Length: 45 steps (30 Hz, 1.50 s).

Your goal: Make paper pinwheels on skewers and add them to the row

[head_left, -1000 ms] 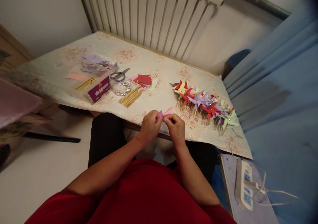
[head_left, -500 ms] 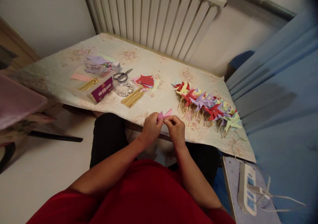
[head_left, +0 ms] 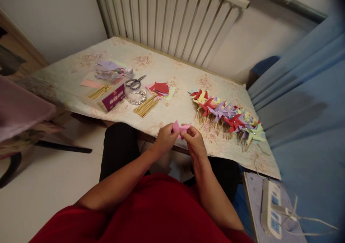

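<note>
A pink paper pinwheel with folded blades is held between my two hands, just over the table's front edge. My left hand pinches its left side. On the right side, the fingers of my right hand are closed on the same paper; its centre is partly hidden by my fingers. Past my hands lie a bundle of thin wooden sticks, a stack of coloured paper pieces with red on top, and a round clear dish of small shiny pins. Several finished pinwheels on sticks lie in a row to the right.
Dark-handled scissors lie behind the dish. A clear box with a purple label holds more sticks, at the left. A floral cloth covers the table. At lower right, a power strip with white cables rests on a small stand.
My right hand has shifted slightly right and down, and the pink paper now shows more spread blades between my fingers. The whole view has shifted a little. Both hands keep their hold.
</note>
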Each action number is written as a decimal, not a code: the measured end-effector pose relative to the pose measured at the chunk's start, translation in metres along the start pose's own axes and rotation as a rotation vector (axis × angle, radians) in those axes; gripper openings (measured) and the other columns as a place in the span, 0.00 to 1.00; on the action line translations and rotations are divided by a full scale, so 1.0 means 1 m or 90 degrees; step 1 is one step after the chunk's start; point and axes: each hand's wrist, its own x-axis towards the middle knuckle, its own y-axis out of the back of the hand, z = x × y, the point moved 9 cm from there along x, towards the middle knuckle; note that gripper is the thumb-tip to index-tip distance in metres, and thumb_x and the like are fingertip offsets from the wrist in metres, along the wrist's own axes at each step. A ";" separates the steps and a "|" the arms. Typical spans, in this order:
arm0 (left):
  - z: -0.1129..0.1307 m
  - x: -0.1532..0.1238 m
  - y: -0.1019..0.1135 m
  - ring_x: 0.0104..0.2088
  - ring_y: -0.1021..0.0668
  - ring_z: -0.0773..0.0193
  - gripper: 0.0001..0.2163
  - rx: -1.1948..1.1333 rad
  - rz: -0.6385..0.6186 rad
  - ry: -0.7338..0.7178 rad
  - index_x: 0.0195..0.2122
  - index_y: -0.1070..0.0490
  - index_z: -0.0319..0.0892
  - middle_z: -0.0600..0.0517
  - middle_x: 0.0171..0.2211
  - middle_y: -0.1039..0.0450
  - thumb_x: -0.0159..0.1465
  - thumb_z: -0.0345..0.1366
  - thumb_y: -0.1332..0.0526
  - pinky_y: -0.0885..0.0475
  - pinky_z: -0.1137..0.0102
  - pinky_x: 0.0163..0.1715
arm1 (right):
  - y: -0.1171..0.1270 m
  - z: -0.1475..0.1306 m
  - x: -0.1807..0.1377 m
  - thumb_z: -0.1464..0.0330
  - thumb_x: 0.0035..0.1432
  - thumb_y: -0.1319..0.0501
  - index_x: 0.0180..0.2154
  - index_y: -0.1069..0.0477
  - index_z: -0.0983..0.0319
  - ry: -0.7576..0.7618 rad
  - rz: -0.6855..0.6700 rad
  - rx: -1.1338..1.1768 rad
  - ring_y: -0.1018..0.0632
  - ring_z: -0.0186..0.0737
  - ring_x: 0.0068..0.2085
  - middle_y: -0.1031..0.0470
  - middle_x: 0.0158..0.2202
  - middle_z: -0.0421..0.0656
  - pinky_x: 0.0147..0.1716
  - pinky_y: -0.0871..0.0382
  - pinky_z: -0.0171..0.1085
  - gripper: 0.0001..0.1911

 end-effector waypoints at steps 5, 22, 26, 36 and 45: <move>-0.001 -0.002 0.000 0.26 0.37 0.70 0.05 0.004 0.006 -0.007 0.25 0.36 0.41 0.59 0.22 0.39 0.58 0.33 0.43 0.43 0.72 0.27 | -0.003 -0.002 -0.004 0.65 0.42 0.29 0.33 0.23 0.61 -0.005 -0.002 0.037 0.32 0.31 0.26 0.27 0.25 0.36 0.25 0.41 0.31 0.13; 0.000 -0.005 -0.003 0.25 0.37 0.70 0.05 0.015 -0.010 0.003 0.25 0.38 0.42 0.59 0.21 0.40 0.57 0.32 0.43 0.43 0.72 0.27 | 0.003 0.003 -0.008 0.63 0.36 0.29 0.28 0.25 0.61 -0.074 0.036 0.005 0.34 0.31 0.22 0.28 0.21 0.37 0.20 0.43 0.32 0.14; -0.001 -0.004 -0.006 0.26 0.37 0.69 0.04 -0.004 -0.019 0.001 0.26 0.37 0.42 0.59 0.22 0.39 0.57 0.33 0.43 0.43 0.72 0.27 | 0.003 0.003 -0.007 0.63 0.37 0.29 0.28 0.25 0.62 -0.074 0.027 0.005 0.35 0.30 0.21 0.30 0.20 0.36 0.20 0.44 0.32 0.13; -0.016 -0.006 -0.022 0.28 0.31 0.70 0.07 -0.218 -0.127 0.102 0.32 0.31 0.40 0.57 0.27 0.31 0.54 0.36 0.41 0.39 0.73 0.29 | 0.010 0.003 -0.006 0.60 0.39 0.30 0.25 0.30 0.60 -0.052 0.035 -0.029 0.39 0.29 0.21 0.33 0.19 0.34 0.21 0.46 0.32 0.14; -0.028 -0.008 -0.028 0.24 0.34 0.71 0.11 -0.289 -0.137 0.180 0.33 0.30 0.38 0.58 0.24 0.32 0.52 0.39 0.36 0.42 0.73 0.26 | 0.003 0.004 -0.009 0.62 0.40 0.32 0.22 0.33 0.59 -0.062 0.016 -0.011 0.40 0.29 0.21 0.37 0.17 0.32 0.21 0.46 0.32 0.12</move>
